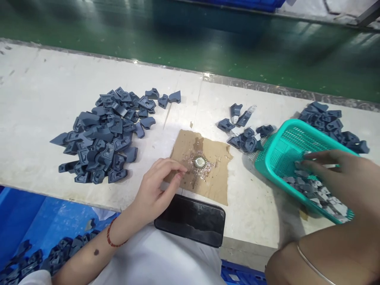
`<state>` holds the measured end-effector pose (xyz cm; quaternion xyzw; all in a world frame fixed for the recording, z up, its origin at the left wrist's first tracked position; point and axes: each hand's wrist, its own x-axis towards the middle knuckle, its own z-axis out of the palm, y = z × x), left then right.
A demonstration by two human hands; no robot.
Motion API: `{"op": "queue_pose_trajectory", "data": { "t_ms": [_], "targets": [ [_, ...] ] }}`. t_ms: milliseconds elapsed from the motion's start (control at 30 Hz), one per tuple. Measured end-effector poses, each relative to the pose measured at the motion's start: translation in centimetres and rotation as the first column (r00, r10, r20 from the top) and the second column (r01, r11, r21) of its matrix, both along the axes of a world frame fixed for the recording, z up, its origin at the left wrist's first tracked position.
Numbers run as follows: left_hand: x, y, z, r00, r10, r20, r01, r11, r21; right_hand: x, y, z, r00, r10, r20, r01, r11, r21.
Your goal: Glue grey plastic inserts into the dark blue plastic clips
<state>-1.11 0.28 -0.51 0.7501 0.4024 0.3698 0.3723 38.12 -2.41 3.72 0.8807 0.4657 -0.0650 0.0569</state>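
Note:
My left hand (pixel 158 188) is over the left edge of a brown cardboard piece (pixel 218 186), thumb and forefinger pinched together. Whatever may be between those fingertips is too small to make out. On the cardboard lies a small round metallic object (pixel 200 162) in a wet, glittery patch. My right hand (pixel 341 174) reaches into a green plastic basket (pixel 268 160), its fingers stretched out and slightly apart. Small grey and white pieces (pixel 323 196) lie in the basket under and beside the fingers; one is close to the fingertips.
A big heap of dark blue-grey moulded parts (pixel 103 136) lies at left. A smaller group (pixel 245 136), some with whitish bits, sits left of the basket; another pile (pixel 332 122) is behind it. A black phone (pixel 191 219) rests at the front edge. More parts (pixel 59 253) lie low left.

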Motion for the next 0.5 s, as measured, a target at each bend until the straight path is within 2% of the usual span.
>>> {"op": "queue_pose_trajectory", "data": {
  "t_ms": [67, 200, 267, 367, 433, 500],
  "targets": [
    [0.1, 0.0, 0.0, 1.000, 0.019, -0.006, -0.019, 1.000, 0.016, 0.9, 0.1, -0.4, 0.999, -0.024, -0.045, 0.019, 0.993, -0.113],
    [-0.1, -0.2, 0.5, 0.993, 0.099, -0.068, -0.092, 0.991, 0.098, 0.1, 1.3, -0.6, 0.995, -0.098, -0.029, 0.091, 0.981, -0.173],
    [-0.7, -0.2, 1.1, 0.974, 0.171, -0.146, -0.143, 0.972, 0.186, -0.6, 1.8, -0.4, 0.986, -0.160, -0.041, 0.149, 0.971, -0.188],
    [-2.8, -0.2, 2.3, 0.897, 0.330, -0.295, -0.214, 0.906, 0.364, -1.1, 2.0, -0.3, 0.979, -0.199, -0.033, 0.190, 0.964, -0.184],
    [-5.0, -0.2, 2.7, 0.815, 0.417, -0.402, -0.223, 0.866, 0.447, -0.7, 1.7, -0.7, 0.986, -0.168, -0.013, 0.163, 0.973, -0.163],
    [-7.3, -0.3, 2.7, 0.733, 0.454, -0.507, -0.193, 0.853, 0.485, 0.3, 1.1, -1.4, 0.995, -0.100, 0.007, 0.100, 0.989, -0.111]
  ]
}}
